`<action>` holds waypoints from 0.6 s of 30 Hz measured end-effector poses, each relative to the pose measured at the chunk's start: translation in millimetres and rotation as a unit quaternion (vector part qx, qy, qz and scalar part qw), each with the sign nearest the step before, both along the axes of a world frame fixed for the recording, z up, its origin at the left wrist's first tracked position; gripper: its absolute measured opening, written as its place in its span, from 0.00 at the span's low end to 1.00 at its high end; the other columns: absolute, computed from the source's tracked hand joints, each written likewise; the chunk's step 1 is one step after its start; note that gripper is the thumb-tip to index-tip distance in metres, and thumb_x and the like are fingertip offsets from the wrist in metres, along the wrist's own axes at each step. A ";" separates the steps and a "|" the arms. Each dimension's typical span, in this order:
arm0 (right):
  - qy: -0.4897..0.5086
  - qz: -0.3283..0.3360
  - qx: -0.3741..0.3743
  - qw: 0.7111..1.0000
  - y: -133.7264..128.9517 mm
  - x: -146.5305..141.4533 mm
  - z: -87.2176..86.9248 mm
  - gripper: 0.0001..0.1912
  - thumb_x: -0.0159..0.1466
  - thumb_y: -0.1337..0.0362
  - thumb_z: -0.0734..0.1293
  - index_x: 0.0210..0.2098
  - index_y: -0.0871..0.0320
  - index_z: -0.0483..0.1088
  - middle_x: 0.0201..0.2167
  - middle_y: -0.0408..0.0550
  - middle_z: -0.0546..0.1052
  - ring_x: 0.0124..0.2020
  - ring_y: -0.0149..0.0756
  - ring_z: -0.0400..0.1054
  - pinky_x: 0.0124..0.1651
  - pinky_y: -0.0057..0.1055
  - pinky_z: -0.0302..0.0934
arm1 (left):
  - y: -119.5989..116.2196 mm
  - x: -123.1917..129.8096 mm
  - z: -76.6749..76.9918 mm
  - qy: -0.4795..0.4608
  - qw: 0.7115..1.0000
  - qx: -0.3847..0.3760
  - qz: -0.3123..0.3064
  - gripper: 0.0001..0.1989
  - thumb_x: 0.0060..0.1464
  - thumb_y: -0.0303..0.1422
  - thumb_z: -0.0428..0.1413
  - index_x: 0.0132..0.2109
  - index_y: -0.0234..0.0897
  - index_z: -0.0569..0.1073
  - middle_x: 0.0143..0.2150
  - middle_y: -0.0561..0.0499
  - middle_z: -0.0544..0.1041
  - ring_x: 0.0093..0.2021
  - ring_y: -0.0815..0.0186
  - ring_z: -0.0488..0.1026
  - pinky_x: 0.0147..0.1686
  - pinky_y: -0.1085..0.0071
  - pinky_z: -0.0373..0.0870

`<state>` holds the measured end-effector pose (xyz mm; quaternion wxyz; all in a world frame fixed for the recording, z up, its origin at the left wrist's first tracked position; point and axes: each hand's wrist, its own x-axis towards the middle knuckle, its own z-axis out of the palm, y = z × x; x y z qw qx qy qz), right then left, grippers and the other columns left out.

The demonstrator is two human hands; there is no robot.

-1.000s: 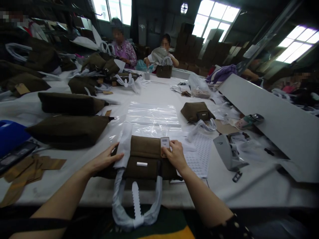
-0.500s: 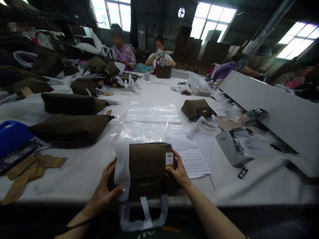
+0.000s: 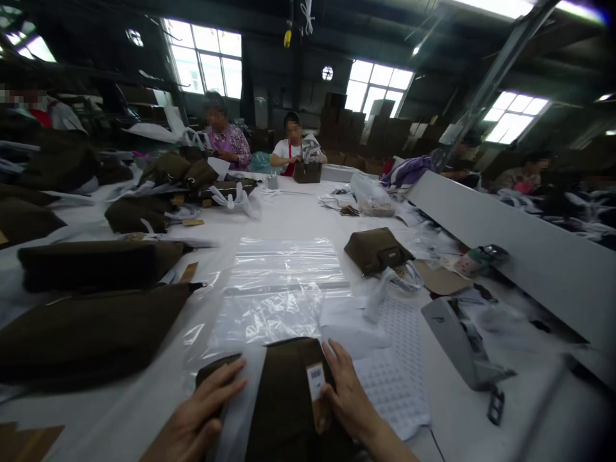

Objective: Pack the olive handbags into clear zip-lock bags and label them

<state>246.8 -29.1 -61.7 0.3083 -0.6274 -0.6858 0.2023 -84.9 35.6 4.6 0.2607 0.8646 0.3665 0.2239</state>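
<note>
A dark olive bag (image 3: pixel 283 391) lies at the near edge of the table, with a white foam strip (image 3: pixel 243 404) wrapped around its left part. My left hand (image 3: pixel 199 410) rests on the bag's left end and the strip, fingers extended. On the bag's right end lies my right hand (image 3: pixel 349 391), fingers stretched along its side and the thumb beside a barcode tag (image 3: pixel 316 380). Just beyond the bag are clear plastic bags (image 3: pixel 274 308) lying flat. The bag's lower part is cut off by the frame.
More olive bags (image 3: pixel 86 327) lie at left. A smaller olive bag (image 3: pixel 378 249), sticker sheets (image 3: pixel 394 378), a grey tape dispenser (image 3: pixel 452 340) and a bottle (image 3: pixel 481 258) are at right. Beyond a white board (image 3: pixel 500 224) and across the table, people sit working.
The view has tilted up, so the bag and both hands appear lower. My left hand's fingers now lie over the bag's top left, and my right fingers have straightened.
</note>
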 end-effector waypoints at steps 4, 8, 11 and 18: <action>0.095 -0.090 0.042 0.991 52.8 26.6 3.1 0.22 0.66 0.58 0.55 0.58 0.56 0.56 0.56 0.53 0.62 0.58 0.40 0.55 0.60 0.45 0.52 | 58.7 -15.1 -8.4 -0.102 0.945 -0.091 0.297 0.18 0.54 0.46 0.48 0.46 0.41 0.70 0.47 0.47 0.74 0.48 0.57 0.71 0.51 0.62 0.66; 0.000 0.064 0.026 0.998 111.2 30.2 -13.0 0.19 0.60 0.68 0.63 0.52 0.57 0.65 0.53 0.52 0.66 0.54 0.37 0.59 0.57 0.39 0.54 | 104.1 -9.8 -55.2 0.056 0.977 -0.151 0.137 0.17 0.50 0.45 0.51 0.37 0.37 0.74 0.36 0.47 0.76 0.37 0.60 0.73 0.41 0.66 0.69; -0.092 0.167 -0.005 0.982 143.0 25.9 -20.6 0.09 0.53 0.67 0.70 0.35 0.56 0.74 0.39 0.48 0.74 0.45 0.40 0.64 0.52 0.39 0.56 | 120.3 -3.1 -84.1 0.155 0.981 -0.119 0.009 0.12 0.47 0.41 0.52 0.28 0.37 0.74 0.32 0.47 0.75 0.36 0.60 0.71 0.39 0.67 0.66; -0.087 0.104 0.055 0.989 195.3 16.2 20.9 0.11 0.65 0.63 0.57 0.33 0.60 0.68 0.32 0.49 0.70 0.39 0.37 0.62 0.48 0.35 0.54 | 157.2 0.2 -42.6 0.140 0.968 -0.097 0.185 0.18 0.56 0.42 0.41 0.34 0.35 0.70 0.36 0.44 0.73 0.38 0.59 0.70 0.43 0.65 0.64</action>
